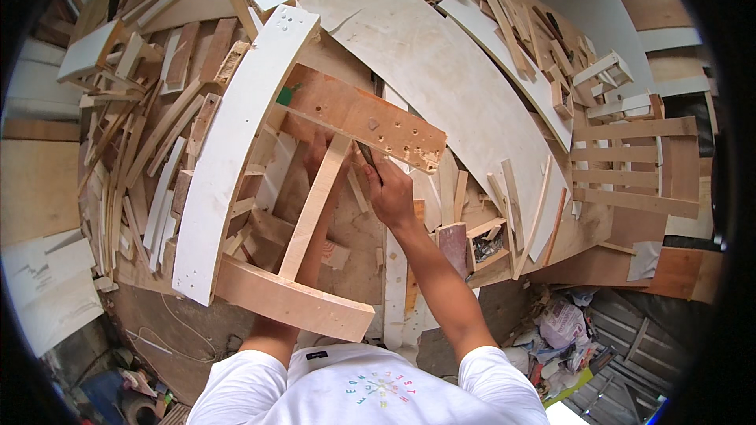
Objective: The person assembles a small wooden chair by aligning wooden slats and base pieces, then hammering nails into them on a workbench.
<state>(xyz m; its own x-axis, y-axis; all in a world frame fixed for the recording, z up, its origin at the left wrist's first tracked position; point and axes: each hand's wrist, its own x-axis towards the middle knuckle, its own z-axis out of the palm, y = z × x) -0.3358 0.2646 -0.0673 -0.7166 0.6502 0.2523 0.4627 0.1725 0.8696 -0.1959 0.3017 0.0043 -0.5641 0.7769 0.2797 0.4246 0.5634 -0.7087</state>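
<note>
Worktop is mostly buried under pale sheet offcuts and scrap sticks; its far and right edges are cut off by the fisheye rim. Wooden frame stands in the middle, near the person: long white curved rail on the left, brown plywood board across the far end, pale curved rail on the near end, one slat running between them. Left hand is largely hidden behind the slat and the board; only part of the forearm and the back of the hand show, so I cannot tell its grip. Right hand reaches in from the near right, arm extended, fingers closed on a thin dark tool. Tool tip sits under the board's near edge; its type is hard to make out.
</note>
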